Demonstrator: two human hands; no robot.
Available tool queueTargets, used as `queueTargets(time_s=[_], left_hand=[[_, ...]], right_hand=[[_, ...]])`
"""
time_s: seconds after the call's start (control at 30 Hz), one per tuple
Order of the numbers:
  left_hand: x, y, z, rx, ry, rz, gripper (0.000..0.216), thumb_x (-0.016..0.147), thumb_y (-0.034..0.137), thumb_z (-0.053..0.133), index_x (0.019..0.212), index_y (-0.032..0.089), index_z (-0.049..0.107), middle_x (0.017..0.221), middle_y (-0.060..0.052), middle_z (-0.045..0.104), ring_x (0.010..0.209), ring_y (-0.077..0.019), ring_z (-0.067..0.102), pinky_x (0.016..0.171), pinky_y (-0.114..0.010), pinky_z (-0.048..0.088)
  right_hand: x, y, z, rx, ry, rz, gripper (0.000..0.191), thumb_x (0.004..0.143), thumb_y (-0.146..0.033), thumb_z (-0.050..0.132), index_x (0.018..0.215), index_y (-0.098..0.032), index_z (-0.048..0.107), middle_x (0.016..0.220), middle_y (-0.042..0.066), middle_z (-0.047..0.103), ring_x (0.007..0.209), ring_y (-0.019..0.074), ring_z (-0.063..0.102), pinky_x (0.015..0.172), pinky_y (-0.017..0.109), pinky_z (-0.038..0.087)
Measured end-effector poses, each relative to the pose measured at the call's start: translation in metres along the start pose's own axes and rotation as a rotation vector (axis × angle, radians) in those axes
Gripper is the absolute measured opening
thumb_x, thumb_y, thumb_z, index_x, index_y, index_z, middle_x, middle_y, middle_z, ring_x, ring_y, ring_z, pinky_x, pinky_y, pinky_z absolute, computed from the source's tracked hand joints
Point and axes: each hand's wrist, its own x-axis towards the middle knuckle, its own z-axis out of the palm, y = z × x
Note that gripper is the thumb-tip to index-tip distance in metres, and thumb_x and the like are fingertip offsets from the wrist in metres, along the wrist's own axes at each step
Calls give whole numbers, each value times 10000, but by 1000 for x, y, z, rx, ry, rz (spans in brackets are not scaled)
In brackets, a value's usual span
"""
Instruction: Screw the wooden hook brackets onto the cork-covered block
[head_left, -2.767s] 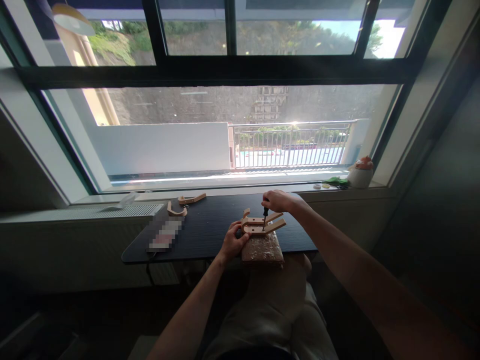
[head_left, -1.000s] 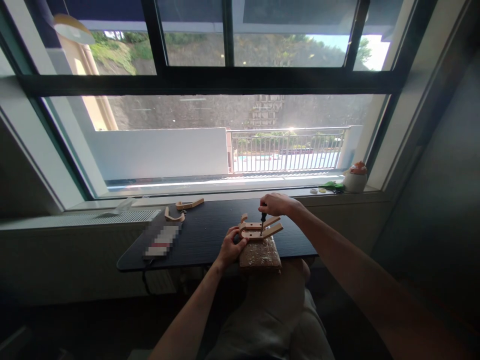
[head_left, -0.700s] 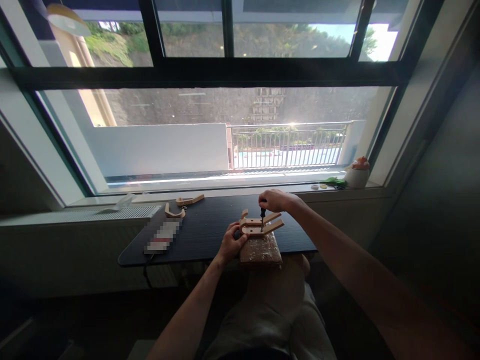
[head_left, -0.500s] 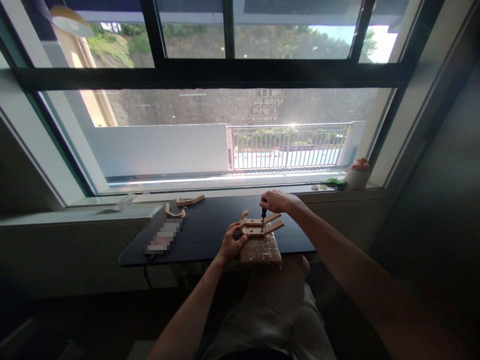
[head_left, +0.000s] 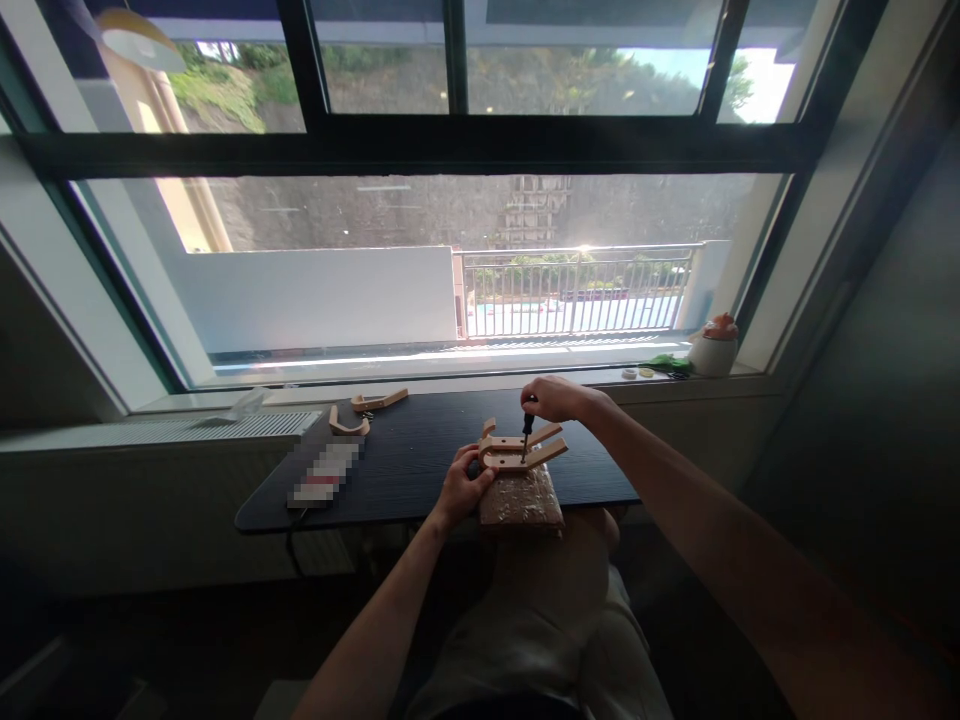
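Note:
My right hand (head_left: 556,398) is closed around the dark handle of a screwdriver (head_left: 528,421), held nearly upright. Its tip meets the nearer of two pale curved wooden hooks (head_left: 513,463), close to a hole in the flat part. The other wooden hook (head_left: 511,441) lies parallel just behind. Both rest on a brown slab wrapped in shiny clear film (head_left: 521,503), at the table's front edge. My left hand (head_left: 463,487) grips the curved left end of the nearer hook, thumb in front. Some of its fingers are hidden behind the wood.
The black table (head_left: 435,440) stands below a wide window. Two more curved wooden pieces, one at the back (head_left: 380,401) and one nearer (head_left: 349,424), lie on its left side, near a blurred-out flat item (head_left: 326,477). A white pot (head_left: 714,352) stands on the right sill.
Both hands, the screwdriver and the wooden hooks stay almost where they were. The whole view has shifted very slightly.

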Motion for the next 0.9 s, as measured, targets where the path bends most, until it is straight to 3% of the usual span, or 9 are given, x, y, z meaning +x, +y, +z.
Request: queueTargets(time_s=[0.27,0.4,0.63,0.9], left_hand=[[0,-1,2,6,2,-11,263,701,300,623,935,179,635,1148,-68,499,1081,-206,486,950,-332,376],[0,-3,2,3,0,-1,274,708,297,615,959,188,631,1154,-63,500,1090,-205,485,956,-337,375],[-1,0,0,9,-9,3,293,713,306,611,979,183,627,1154,-70,505,1089,-205,489,952,-336,377],[0,3,0,27,3,-21,279,705,316,617,947,178,631,1155,-70,503,1078,-200,494,938,-324,386]], right_hand=[[-1,0,5,-11,33,48,364,833,-397,416,904,-149,672,848,95,667,708,165,580,563,235,370],[-4,1,0,22,-15,84,356,816,-418,431,899,-174,678,850,77,670,684,158,576,539,229,367],[-4,0,-5,112,27,-42,299,794,-331,465,967,-204,673,899,32,676,713,132,569,577,204,370],[0,3,6,46,63,-5,320,825,-359,429,903,-173,677,813,55,671,664,128,549,556,213,335]])
